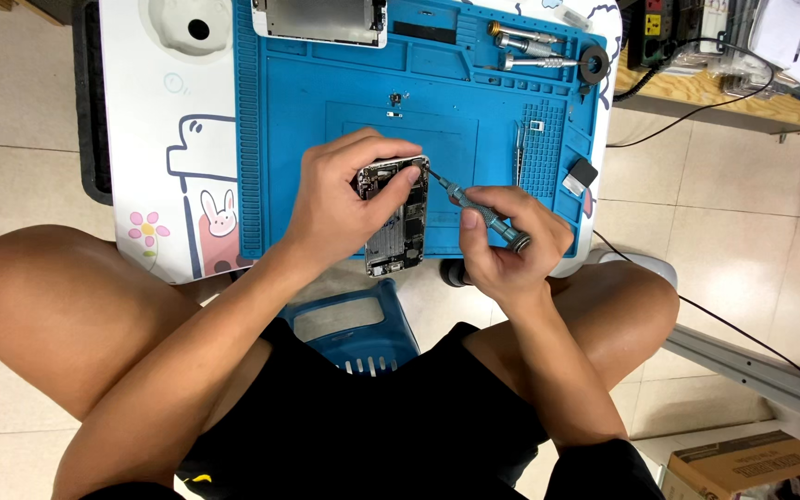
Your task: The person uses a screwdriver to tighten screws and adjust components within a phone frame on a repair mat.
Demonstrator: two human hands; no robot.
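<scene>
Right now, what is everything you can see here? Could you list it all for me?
opened phone: one, dark with bare circuitry, at the mat's near edge
screwdriver: one, grey-blue, tip at the phone's top corner
work mat: one, blue, covering the small table
table: one, white with cartoon rabbit and flower
screen panel: one, white-framed, at the mat's far edge
spare drivers: about three, metal, mat's far right corner
tweezers: one, metal, right side of mat
stool: one, blue, under the table
cardboard box: one, brown, on the floor
left hand: grips the phone
right hand: grips the screwdriver
</scene>
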